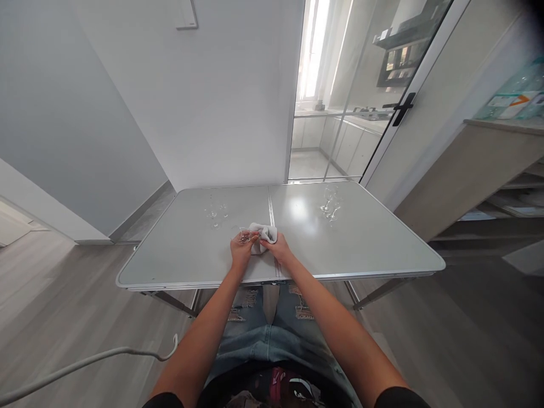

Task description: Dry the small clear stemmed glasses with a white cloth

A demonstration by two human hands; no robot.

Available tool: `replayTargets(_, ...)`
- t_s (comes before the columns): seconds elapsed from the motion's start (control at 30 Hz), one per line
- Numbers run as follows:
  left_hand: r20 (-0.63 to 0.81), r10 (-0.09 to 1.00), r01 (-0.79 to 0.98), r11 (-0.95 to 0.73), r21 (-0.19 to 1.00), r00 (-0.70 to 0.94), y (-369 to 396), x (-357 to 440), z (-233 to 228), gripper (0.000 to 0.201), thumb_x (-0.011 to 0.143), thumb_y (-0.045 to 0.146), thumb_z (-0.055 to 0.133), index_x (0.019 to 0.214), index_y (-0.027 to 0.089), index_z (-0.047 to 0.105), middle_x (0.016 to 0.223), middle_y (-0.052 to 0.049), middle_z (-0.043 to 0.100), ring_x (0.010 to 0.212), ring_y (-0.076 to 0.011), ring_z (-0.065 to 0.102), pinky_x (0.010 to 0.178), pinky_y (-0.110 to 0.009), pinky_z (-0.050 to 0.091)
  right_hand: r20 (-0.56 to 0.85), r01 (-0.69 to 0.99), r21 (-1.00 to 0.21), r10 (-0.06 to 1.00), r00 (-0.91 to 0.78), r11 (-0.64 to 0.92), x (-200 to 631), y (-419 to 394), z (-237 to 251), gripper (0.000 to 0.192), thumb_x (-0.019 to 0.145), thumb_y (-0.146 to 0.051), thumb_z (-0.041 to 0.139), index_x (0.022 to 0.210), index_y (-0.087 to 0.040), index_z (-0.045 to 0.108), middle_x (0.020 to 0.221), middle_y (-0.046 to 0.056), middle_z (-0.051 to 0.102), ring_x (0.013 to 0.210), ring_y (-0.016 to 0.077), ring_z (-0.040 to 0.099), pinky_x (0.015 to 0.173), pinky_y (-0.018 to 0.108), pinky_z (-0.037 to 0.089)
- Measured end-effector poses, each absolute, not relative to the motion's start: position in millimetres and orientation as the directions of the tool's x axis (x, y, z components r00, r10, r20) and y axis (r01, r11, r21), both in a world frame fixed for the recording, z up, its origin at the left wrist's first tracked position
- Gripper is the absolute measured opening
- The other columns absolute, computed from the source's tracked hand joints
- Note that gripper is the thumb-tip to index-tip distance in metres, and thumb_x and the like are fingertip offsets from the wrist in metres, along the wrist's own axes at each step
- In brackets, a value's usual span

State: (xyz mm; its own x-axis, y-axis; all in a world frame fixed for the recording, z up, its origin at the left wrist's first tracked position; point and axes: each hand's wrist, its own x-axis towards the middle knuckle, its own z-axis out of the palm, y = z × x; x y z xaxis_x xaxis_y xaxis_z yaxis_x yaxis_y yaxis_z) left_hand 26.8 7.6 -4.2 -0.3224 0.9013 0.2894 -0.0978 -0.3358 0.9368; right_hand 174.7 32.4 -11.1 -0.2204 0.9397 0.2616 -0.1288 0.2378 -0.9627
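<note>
Item: small glass [243,236], lying over table [365,249] near front edge. My left hand [241,248] is gripping it, steadying for wiping. My right hand [276,246] is pinching grey cloth [264,231] against glass rim. Other glasses: left cluster [216,212], right cluster [330,205], standing apart, keeping groups separate.

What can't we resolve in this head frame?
- Small glass in left hand: shape unclear, transparent, too small, partly covered by fingers.
- Cloth under right hand: partly covered.
- Glasses at left and glasses at right on table: count unclear, transparent and tiny.
</note>
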Motion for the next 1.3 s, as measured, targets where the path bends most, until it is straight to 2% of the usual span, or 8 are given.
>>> replayTargets(0.23,0.268,0.857,-0.109,-0.347,0.932,-0.440,14,21,-10,0.030,0.071,0.039,0.084,0.084,0.015,0.073,0.088,-0.009,0.077,0.082,-0.0199,0.072,0.082,-0.033,0.057,0.281,0.001,-0.956,0.921,-0.271,0.293,176,32,-16,0.035,0.073,-0.050,0.076,0.078,-0.016,0.073,0.074,0.002,0.068,0.069,0.0172,0.057,0.067,0.027,0.046)
replayTargets(0.4,0.289,0.866,-0.086,-0.352,0.932,-0.408,15,20,-14,0.030,0.072,0.041,0.083,0.084,0.016,0.074,0.089,-0.008,0.077,0.084,-0.0208,0.072,0.082,-0.034,0.057,0.359,0.062,-0.926,0.922,-0.146,0.371,176,36,-19,0.034,0.080,-0.049,0.071,0.089,-0.016,0.073,0.085,0.005,0.072,0.077,0.0203,0.062,0.075,0.030,0.050)
replayTargets(0.53,0.270,0.920,-0.042,-0.293,0.955,-0.284,13,24,-13,0.030,0.069,0.040,0.084,0.084,0.015,0.076,0.089,-0.009,0.077,0.083,-0.0213,0.072,0.080,-0.034,0.057,0.388,0.056,-0.913,0.901,-0.193,0.404,172,33,-19,0.037,0.087,-0.051,0.063,0.099,-0.016,0.070,0.089,0.006,0.072,0.082,0.0217,0.064,0.080,0.033,0.052)
replayTargets(0.67,0.219,0.926,-0.117,-0.265,0.957,-0.308,15,26,-13,0.036,0.066,0.041,0.086,0.088,0.016,0.074,0.089,-0.009,0.077,0.078,-0.0201,0.072,0.076,-0.033,0.058,0.446,0.015,-0.886,0.859,-0.250,0.464,169,24,-13,0.040,0.091,-0.050,0.058,0.115,-0.019,0.066,0.104,0.008,0.073,0.094,0.0231,0.065,0.089,0.036,0.051)
replayTargets(0.83,0.224,0.936,-0.102,-0.260,0.960,-0.272,16,26,-12,0.036,0.066,0.044,0.085,0.084,0.015,0.073,0.089,-0.010,0.077,0.079,-0.0211,0.073,0.074,-0.033,0.059,0.456,0.007,-0.880,0.850,-0.265,0.474,163,12,-2,0.038,0.098,-0.047,0.049,0.120,-0.020,0.063,0.104,0.008,0.071,0.094,0.0225,0.064,0.086,0.034,0.050)
replayTargets(1.1,0.231,0.920,-0.060,-0.262,0.963,-0.316,11,22,-10,0.035,0.072,0.046,0.082,0.087,0.015,0.073,0.080,-0.008,0.076,0.069,-0.0189,0.070,0.067,-0.030,0.057,0.470,0.288,-0.780,0.824,-0.317,0.555,186,2,9,0.019,0.093,-0.030,0.049,0.097,-0.021,0.064,0.080,0.004,0.067,0.069,0.0190,0.057,0.069,0.029,0.043)
replayTargets(1.23,0.245,0.918,-0.053,-0.274,0.960,-0.310,13,24,-14,0.034,0.071,0.045,0.083,0.086,0.016,0.073,0.078,-0.006,0.076,0.068,-0.0176,0.070,0.067,-0.029,0.056,0.476,0.231,-0.815,0.841,-0.257,0.531,202,1,18,0.038,0.084,-0.020,0.050,0.122,-0.021,0.056,0.080,-0.001,0.064,0.063,0.0150,0.051,0.065,0.025,0.040)
replayTargets(1.3,0.250,0.916,-0.068,-0.284,0.956,-0.315,15,25,-16,0.035,0.069,0.044,0.085,0.087,0.016,0.073,0.082,-0.007,0.076,0.070,-0.0182,0.070,0.070,-0.030,0.057,0.468,0.192,-0.840,0.857,-0.214,0.507,207,2,21,0.042,0.083,-0.019,0.048,0.124,-0.021,0.057,0.081,-0.002,0.064,0.064,0.0145,0.051,0.065,0.025,0.040)
